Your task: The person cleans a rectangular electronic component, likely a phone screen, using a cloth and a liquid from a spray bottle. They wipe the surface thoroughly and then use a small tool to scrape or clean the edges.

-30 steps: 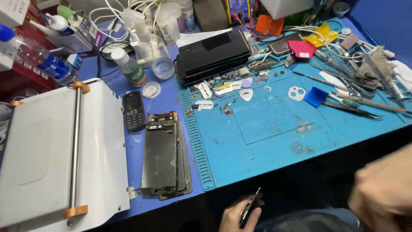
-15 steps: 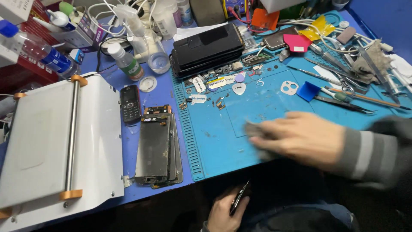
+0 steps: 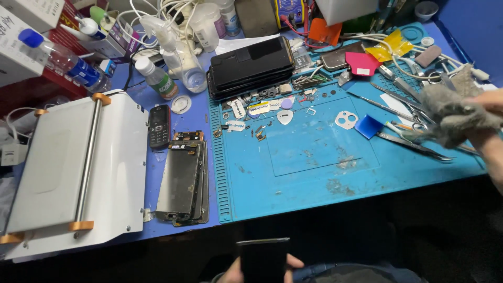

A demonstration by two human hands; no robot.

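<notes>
At the bottom edge my left hand (image 3: pixel 231 273) holds a dark flat phone panel (image 3: pixel 262 258) upright below the table's front edge, its face turned toward me. At the far right my right hand (image 3: pixel 490 100) grips a crumpled grey cloth (image 3: pixel 449 114) just above the tweezers (image 3: pixel 414 144) on the blue work mat (image 3: pixel 314 173). The hand's wrist runs off the right edge of the view.
A stack of black phones (image 3: pixel 251 65) lies at the mat's back, with small parts and picks (image 3: pixel 285 116) scattered in front. Several bare screens (image 3: pixel 182 181) and a small keypad phone (image 3: pixel 159 126) lie left of the mat. A white roller machine (image 3: pixel 78 167) fills the left side. Bottles (image 3: pixel 157 77) stand behind.
My right hand has swung from above the middle of the mat to the right edge and now holds the grey cloth. My left hand has turned the panel to face me.
</notes>
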